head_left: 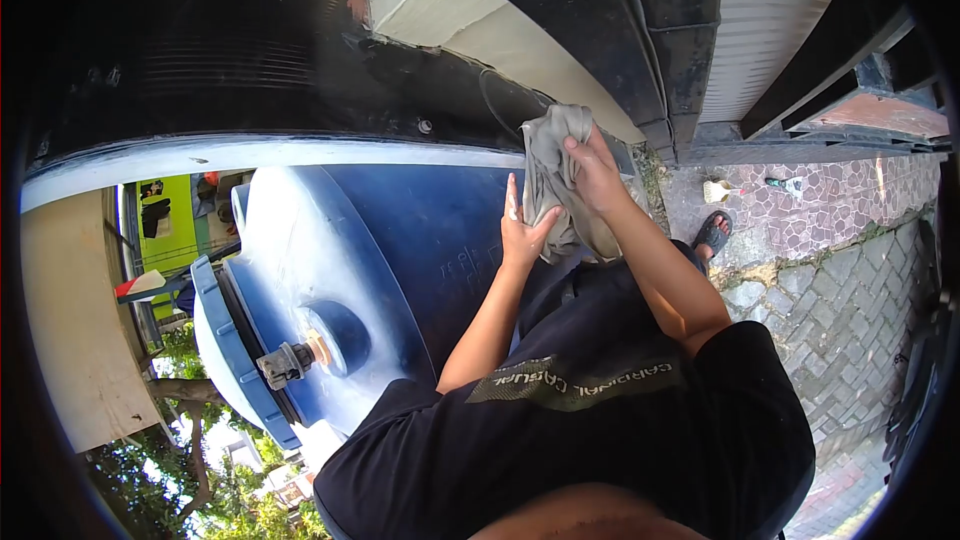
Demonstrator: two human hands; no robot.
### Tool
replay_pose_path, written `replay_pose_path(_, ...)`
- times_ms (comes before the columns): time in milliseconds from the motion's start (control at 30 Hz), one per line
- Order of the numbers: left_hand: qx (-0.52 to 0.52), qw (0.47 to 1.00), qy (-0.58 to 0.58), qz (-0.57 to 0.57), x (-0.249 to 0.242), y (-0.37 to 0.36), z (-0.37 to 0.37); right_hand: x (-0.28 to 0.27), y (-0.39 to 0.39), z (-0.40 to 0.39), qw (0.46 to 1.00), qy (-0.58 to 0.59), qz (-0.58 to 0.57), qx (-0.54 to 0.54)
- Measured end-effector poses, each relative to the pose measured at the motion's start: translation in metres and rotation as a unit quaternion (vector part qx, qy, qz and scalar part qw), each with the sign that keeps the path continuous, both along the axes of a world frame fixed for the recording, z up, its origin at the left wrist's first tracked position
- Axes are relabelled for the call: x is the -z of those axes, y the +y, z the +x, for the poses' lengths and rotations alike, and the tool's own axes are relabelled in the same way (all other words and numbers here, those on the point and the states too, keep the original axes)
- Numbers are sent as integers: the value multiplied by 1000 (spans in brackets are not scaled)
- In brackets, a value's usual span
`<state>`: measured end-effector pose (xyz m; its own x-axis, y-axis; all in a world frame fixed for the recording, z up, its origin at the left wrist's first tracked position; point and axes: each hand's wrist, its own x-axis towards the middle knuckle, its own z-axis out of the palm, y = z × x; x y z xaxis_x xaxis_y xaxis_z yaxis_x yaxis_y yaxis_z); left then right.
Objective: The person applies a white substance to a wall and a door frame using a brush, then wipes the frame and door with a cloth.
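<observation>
A crumpled grey cloth [556, 145] hangs bunched in front of my body, near the end of a white ledge. My right hand [597, 175] is closed around its folds, with the thumb on top. Beside the cloth is my left hand [526, 232], its fingers stretched out and its thumb apart, touching or very near the cloth's lower folds. Whitish smears show on the left fingers. Just left of that hand stands a large blue water tank [410, 230] with a pipe fitting [286, 364] on its top.
A glossy black surface [250, 70] and the white ledge [300, 154] run along the top. My sandalled foot [713, 233] stands on paving at right, near a small pale container [716, 191] and a piece of litter [787, 186]. Tree foliage is at lower left.
</observation>
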<state>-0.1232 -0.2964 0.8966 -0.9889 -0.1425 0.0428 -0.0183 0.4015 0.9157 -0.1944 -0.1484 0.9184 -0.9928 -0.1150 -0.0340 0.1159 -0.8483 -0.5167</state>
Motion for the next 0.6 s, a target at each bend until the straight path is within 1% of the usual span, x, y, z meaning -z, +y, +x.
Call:
replay_pose_path(33, 34, 999, -27, -16, -6, -7, -1, -6, 3, -5, 998, 31, -45, -12)
replay_pose_path(67, 67, 996, -54, -33, -12, -12, -2, -10, 6, -9, 998, 34, -42, -17)
replay_pose_path(100, 43, 997, -68, 2, -30, -4, -1, -13, 8, -14, 995, 85, -54, -29)
replay_pose_path(133, 39, 997, -67, 4, -42, -1, -1, -18, 10, -17, 988, 132, -67, -41)
replay_pose_path(200, 75, 996, -42, 14, -63, 6, -3, -36, 5, -29, 986, 153, -58, -43)
replay_pose_path(233, 59, 997, -19, 52, -72, 14, -7, -47, 1, -37, 984, 167, -44, -41)
replay_pose_path(267, 56, 997, -19, 54, -79, 19, -11, -52, -3, -45, 982, 180, -31, -39)
replay_pose_path(300, 53, 997, -22, 45, -86, 23, -16, -52, -4, -58, 967, 239, 70, -50)
replay_pose_path(333, 50, 998, -24, 35, -92, 27, -19, -54, -9, -61, 967, 240, 70, -55)
replay_pose_path(367, 44, 997, -46, 44, -97, 31, -20, -59, -16, -63, 949, 223, 217, -46)
replay_pose_path(400, 41, 997, -42, 46, -97, 30, -20, -62, -21, -68, 910, 204, 360, -32)
replay_pose_path(433, 49, 998, -45, 25, -97, 28, -20, -48, -28, -74, 912, 236, 334, -23)
replay_pose_path(467, 57, 997, -46, 4, -94, 26, -20, -31, -30, -74, 910, 242, 335, -22)
replay_pose_path(533, 61, 997, -48, 7, -81, 18, -17, -9, -25, -60, 901, 169, 393, -73)
replay_pose_path(567, 77, 993, -84, -39, -80, 17, -15, 14, -26, -55, 902, 130, 404, -81)
replay_pose_path(600, 95, 984, -121, -85, -77, 18, -12, 18, -21, -49, 902, 89, 414, -88)
